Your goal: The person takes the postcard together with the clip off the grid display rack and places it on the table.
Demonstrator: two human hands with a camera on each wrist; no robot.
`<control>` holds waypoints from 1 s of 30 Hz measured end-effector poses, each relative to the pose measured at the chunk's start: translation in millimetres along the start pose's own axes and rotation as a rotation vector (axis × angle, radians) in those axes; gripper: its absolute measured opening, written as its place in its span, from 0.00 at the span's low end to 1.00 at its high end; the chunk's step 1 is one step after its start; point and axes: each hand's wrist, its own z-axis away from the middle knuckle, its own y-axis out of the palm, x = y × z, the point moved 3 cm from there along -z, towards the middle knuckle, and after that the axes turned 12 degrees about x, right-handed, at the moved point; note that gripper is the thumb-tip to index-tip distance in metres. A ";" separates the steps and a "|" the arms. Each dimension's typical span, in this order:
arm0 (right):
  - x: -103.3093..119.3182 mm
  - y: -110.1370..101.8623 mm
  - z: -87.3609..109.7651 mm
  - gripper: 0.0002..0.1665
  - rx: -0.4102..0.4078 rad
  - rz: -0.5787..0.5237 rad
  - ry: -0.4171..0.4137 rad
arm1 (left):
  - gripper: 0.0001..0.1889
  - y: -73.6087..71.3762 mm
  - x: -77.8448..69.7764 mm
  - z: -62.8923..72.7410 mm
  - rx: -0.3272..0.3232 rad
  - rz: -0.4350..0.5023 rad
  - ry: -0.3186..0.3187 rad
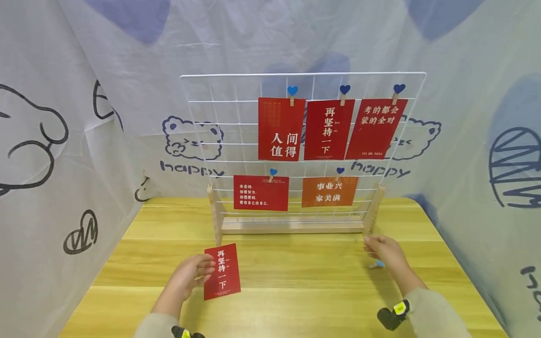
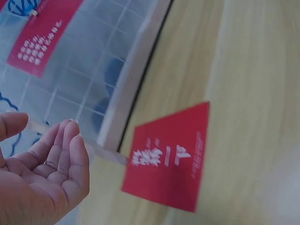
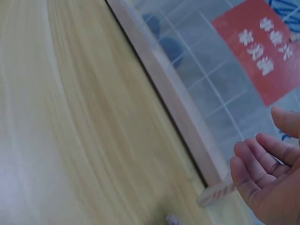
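Note:
My left hand (image 1: pixel 190 277) hovers at the left edge of a red card (image 1: pixel 223 277) with white writing, which lies on the table. In the left wrist view its fingers are loosely bent, hold nothing and stand apart from the card (image 2: pixel 168 159). My right hand (image 1: pixel 386 253) is over the table near the rack's right foot, fingers loosely curled and empty in the right wrist view. Just below it lies a small wooden clip with a light blue heart (image 1: pixel 379 264), partly hidden by the hand in the head view.
Behind the hands stands a white wire grid rack (image 1: pixel 249 73) on a wooden base (image 1: pixel 291 230). Clips with blue hearts hold several cards: red ones (image 1: pixel 281 117) in the upper row, a red one (image 1: pixel 261 193) and an orange one (image 1: pixel 327 192) below. Patterned cloth (image 1: pixel 127 117) surrounds the table (image 1: pixel 287 281).

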 end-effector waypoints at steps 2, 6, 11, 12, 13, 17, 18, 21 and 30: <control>21.4 7.0 8.1 0.38 0.012 0.009 0.008 | 0.20 2.6 -6.7 -0.3 0.012 -0.012 0.009; 40.7 11.4 10.6 0.37 0.027 -0.020 -0.027 | 0.21 8.0 -18.5 0.1 0.042 -0.032 0.022; 57.2 13.3 6.9 0.34 0.044 -0.050 -0.074 | 0.20 16.6 -31.4 0.0 0.071 -0.041 0.060; 60.8 13.7 5.8 0.34 0.049 -0.051 -0.088 | 0.20 18.5 -34.1 -0.2 0.076 -0.040 0.068; 64.5 14.2 4.6 0.34 0.051 -0.055 -0.106 | 0.20 20.5 -36.7 -0.4 0.080 -0.042 0.075; 80.7 16.5 2.1 0.34 0.055 -0.049 -0.142 | 0.18 27.4 -46.9 -1.1 0.099 -0.045 0.086; 85.0 17.1 2.0 0.34 0.054 -0.047 -0.147 | 0.18 28.8 -49.3 -1.1 0.106 -0.037 0.091; 97.0 19.1 2.0 0.34 0.048 -0.051 -0.146 | 0.18 32.5 -56.4 -1.0 0.128 -0.037 0.104; 126.3 23.2 0.0 0.33 0.066 -0.074 -0.230 | 0.19 40.8 -75.6 -1.3 0.169 -0.047 0.136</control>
